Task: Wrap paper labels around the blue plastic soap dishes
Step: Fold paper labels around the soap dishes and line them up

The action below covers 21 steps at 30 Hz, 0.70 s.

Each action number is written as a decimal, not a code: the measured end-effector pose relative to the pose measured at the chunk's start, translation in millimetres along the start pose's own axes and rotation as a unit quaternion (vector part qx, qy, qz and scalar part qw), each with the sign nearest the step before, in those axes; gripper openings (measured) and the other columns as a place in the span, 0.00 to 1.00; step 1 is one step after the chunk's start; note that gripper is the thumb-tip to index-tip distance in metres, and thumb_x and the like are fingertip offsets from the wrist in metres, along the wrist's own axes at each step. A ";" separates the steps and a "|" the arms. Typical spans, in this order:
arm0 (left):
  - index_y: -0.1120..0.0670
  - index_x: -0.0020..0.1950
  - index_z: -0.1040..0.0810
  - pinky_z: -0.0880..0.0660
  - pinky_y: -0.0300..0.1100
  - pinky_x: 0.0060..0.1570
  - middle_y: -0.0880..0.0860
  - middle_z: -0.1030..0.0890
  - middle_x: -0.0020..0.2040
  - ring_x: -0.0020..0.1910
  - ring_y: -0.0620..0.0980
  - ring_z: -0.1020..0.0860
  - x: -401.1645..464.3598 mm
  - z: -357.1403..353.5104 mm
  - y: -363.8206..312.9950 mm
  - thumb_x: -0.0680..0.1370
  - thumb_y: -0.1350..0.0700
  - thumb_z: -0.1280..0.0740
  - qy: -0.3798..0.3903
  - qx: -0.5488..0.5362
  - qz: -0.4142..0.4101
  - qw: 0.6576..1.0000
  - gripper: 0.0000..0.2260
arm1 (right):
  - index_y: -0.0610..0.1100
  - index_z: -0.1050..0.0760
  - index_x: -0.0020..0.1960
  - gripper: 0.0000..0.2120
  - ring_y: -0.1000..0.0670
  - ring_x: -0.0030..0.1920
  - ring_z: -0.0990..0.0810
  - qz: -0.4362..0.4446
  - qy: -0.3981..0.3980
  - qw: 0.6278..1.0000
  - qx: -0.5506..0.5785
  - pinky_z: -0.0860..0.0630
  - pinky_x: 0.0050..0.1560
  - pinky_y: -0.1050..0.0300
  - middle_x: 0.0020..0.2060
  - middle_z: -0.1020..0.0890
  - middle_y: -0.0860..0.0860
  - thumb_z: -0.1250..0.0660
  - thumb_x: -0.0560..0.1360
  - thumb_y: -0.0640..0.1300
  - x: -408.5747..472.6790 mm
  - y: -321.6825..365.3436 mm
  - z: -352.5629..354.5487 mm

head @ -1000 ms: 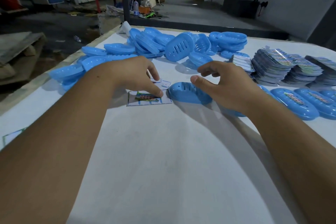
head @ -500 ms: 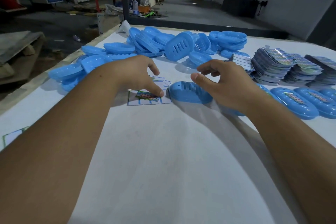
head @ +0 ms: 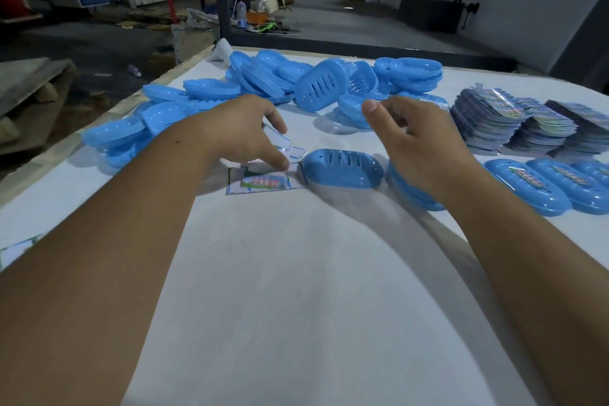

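Observation:
A blue soap dish (head: 342, 168) lies upside down, slots up, in the middle of the white table. Just left of it lies a paper label (head: 260, 182), printed side up. My left hand (head: 245, 133) rests its thumb tip on the label's upper right part, close to the dish's left end; its other fingers curve over the label's far flap. My right hand (head: 418, 142) hovers above and to the right of the dish, thumb raised and fingers loosely curled, holding nothing.
A heap of unwrapped blue dishes (head: 323, 86) fills the table's far side and left edge. Stacks of labels (head: 514, 122) sit at the far right. Labelled dishes (head: 527, 184) lie in a row at the right. A loose label (head: 19, 249) lies at the left edge.
My right hand has lifted off the dish and moved up and to the right. My left hand stays on the label with its thumb pressing near the dish.

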<state>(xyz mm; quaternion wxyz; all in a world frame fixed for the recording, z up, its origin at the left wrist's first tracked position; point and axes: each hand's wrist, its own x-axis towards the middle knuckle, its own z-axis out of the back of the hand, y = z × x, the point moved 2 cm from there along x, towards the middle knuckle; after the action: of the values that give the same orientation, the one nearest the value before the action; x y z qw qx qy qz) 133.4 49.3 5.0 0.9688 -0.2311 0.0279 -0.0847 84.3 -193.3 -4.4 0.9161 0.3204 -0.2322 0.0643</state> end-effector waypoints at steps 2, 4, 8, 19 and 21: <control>0.42 0.51 0.20 0.31 0.41 0.33 0.47 0.24 0.43 0.37 0.45 0.24 2.2 0.0 0.2 0.68 0.52 0.20 -0.012 -0.029 -0.008 0.999 0.16 | 0.43 0.20 0.47 0.29 0.54 0.41 0.21 -0.003 -0.021 1.000 0.019 0.23 0.46 0.54 0.39 0.17 0.54 0.47 0.82 0.66 1.8 -3.2 4.6; 0.42 0.48 0.18 0.31 0.39 0.30 0.48 0.25 0.38 0.32 0.45 0.25 3.8 0.9 0.2 0.71 0.58 0.24 -0.035 -0.072 -0.015 0.997 0.12 | 0.38 0.20 0.51 0.33 0.60 0.44 0.20 -0.019 -0.045 0.997 0.054 0.23 0.53 0.50 0.43 0.16 0.56 0.49 0.82 0.66 3.4 -6.8 9.1; 0.43 0.50 0.17 0.29 0.36 0.31 0.45 0.27 0.35 0.30 0.42 0.28 6.0 2.9 -3.8 0.72 0.59 0.23 -0.097 -0.211 -0.031 0.972 0.13 | 0.43 0.19 0.49 0.23 0.58 0.40 0.20 -0.030 -0.057 0.993 0.096 0.22 0.47 0.51 0.40 0.16 0.56 0.40 0.82 0.61 4.0 -5.6 8.2; 0.50 0.53 0.21 0.18 0.46 0.49 0.44 0.18 0.30 0.37 0.45 0.17 2.1 -15.8 -31.9 0.74 0.65 0.26 -0.128 -0.518 -0.110 0.839 0.13 | 0.47 0.22 0.62 0.19 0.56 0.39 0.16 -0.060 0.119 0.961 0.242 0.21 0.40 0.62 0.40 0.12 0.53 0.22 0.73 0.46 -2.2 8.9 -11.5; 0.50 0.53 0.22 0.17 0.44 0.47 0.45 0.16 0.34 0.39 0.46 0.16 1.0 -18.1 -35.1 0.74 0.64 0.26 -0.117 -0.533 -0.108 0.831 0.13 | 0.48 0.21 0.58 0.16 0.57 0.35 0.17 -0.061 0.116 0.964 0.233 0.21 0.37 0.64 0.38 0.12 0.51 0.22 0.73 0.43 -1.5 8.5 -11.8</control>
<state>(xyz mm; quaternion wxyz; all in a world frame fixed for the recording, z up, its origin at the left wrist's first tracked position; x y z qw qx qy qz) 127.4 10.3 4.7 0.6757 -0.7218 -0.0698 -0.1327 85.2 -179.3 -8.4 0.8391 0.5289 -0.0833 0.0967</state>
